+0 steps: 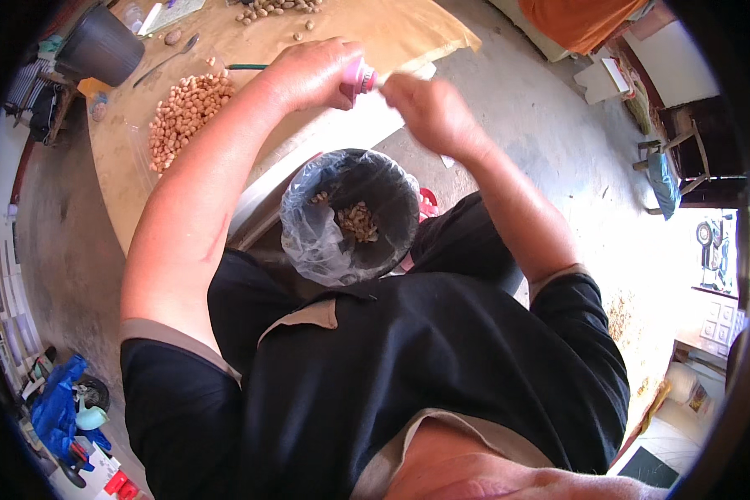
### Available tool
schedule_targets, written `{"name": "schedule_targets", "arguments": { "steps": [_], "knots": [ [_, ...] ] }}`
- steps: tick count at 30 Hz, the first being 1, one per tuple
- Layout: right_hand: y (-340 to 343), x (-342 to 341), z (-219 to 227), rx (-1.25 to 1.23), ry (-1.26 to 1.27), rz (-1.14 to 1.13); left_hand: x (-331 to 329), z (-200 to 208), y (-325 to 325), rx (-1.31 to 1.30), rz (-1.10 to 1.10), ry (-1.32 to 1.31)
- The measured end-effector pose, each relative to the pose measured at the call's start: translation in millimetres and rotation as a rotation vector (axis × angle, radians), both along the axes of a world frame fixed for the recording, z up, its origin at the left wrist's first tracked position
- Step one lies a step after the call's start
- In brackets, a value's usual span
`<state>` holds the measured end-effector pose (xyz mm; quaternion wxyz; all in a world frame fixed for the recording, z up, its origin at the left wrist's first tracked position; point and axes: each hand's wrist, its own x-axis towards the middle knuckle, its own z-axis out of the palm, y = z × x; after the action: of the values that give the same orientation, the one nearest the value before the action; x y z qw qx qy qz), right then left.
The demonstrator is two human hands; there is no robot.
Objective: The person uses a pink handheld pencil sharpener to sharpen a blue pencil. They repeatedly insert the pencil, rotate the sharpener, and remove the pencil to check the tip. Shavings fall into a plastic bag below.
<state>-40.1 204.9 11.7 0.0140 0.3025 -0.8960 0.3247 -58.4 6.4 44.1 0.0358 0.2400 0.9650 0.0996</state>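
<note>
My left hand (317, 73) reaches over the table and is closed round a small pink bottle (360, 77), which is partly hidden by the fingers. Just to its right, my right hand (433, 108) is closed and smeared by motion. Something pale shows between its fingertips and the bottle's end, too blurred to name. Left of my left forearm lies a pile of light brown shelled nuts (190, 112) on a clear sheet. A thin dark green stick (246, 67) lies behind my left wrist.
Below my hands, between my knees, stands a bin (404, 225) lined with clear plastic, with shell pieces inside. On the table (217, 29) are a spoon (167, 62) and several darker nuts (279, 8). A black bucket (100, 46) stands at the far left.
</note>
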Motion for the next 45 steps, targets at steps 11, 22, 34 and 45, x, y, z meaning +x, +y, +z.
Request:
{"name": "schedule_targets", "arguments": {
  "steps": [11, 22, 34, 45],
  "knots": [
    [1, -12, 1, -0.09, -0.061, -0.016, 2, -4, -1, 0.015, 0.043, 0.053],
    [4, -15, 5, -0.054, -0.05, 0.01, -5, -7, -2, -0.003, 0.014, 0.032],
    [2, -24, 0, -0.131, -0.01, -0.092, -2, -5, 2, -0.026, 0.023, 0.065],
    [6, -14, 0, -0.081, -0.027, -0.026, 1, -7, 3, -0.002, 0.042, 0.08]
  ]
}}
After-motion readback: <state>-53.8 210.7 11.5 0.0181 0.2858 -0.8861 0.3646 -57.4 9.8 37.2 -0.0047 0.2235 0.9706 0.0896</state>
